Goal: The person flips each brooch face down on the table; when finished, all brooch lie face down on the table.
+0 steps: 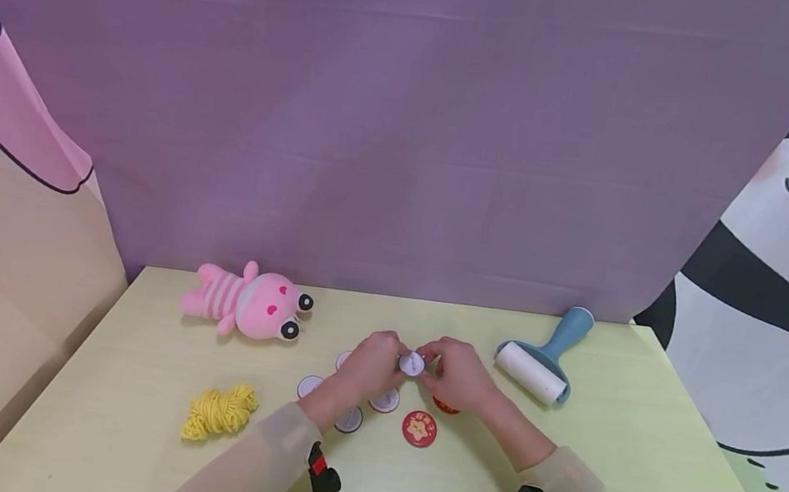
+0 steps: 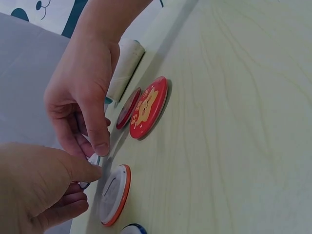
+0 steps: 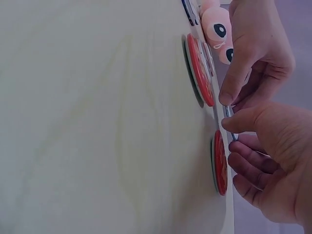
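Note:
Both hands meet over the middle of the table around one round pin-back badge, its pale back facing up. My left hand pinches its left edge between thumb and fingers. On the opposite edge, my right hand pinches it with thumb and forefinger; the other fingers curl loosely in the right wrist view. Fingers cover much of the badge in both wrist views. Just below the hands lie a red badge with a yellow figure, face up, and a second red badge partly behind the right wrist.
Several badges lie back up by the left forearm, among them one white-backed badge. A pink plush toy and a yellow yarn bundle lie left. At right is a blue-handled lint roller. A purple curtain hangs behind the table.

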`<state>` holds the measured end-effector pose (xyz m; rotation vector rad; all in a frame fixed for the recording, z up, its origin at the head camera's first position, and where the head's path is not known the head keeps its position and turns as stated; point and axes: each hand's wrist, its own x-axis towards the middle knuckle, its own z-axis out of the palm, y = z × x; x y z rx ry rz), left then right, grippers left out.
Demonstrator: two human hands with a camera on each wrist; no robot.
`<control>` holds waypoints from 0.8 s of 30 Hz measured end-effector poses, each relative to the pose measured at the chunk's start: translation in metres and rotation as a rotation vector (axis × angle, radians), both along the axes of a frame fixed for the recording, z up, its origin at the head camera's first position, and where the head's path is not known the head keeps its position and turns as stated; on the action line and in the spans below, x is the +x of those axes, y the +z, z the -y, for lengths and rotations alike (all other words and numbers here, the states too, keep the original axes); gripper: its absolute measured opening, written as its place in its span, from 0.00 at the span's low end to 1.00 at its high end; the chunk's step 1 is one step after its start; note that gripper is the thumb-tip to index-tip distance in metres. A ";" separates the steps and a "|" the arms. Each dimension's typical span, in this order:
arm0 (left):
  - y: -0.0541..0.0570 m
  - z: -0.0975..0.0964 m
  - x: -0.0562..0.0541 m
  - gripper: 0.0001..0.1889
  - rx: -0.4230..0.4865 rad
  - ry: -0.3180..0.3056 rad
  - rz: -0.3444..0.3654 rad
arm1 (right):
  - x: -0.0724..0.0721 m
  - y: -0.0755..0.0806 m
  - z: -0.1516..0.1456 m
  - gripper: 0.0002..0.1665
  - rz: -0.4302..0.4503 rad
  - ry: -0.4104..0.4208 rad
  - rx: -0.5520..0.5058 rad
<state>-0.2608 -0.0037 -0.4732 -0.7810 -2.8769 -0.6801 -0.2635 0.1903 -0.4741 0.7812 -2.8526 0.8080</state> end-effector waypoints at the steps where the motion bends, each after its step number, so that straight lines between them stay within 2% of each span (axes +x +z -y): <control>1: 0.000 0.000 0.001 0.13 0.002 0.004 0.011 | 0.000 -0.001 0.000 0.14 0.003 -0.002 0.002; 10: -0.002 -0.006 0.004 0.13 0.005 0.062 0.093 | 0.000 -0.006 0.002 0.15 0.067 -0.026 0.009; 24: -0.003 -0.007 0.005 0.11 0.009 0.091 0.148 | 0.001 -0.006 0.005 0.13 0.048 -0.023 0.037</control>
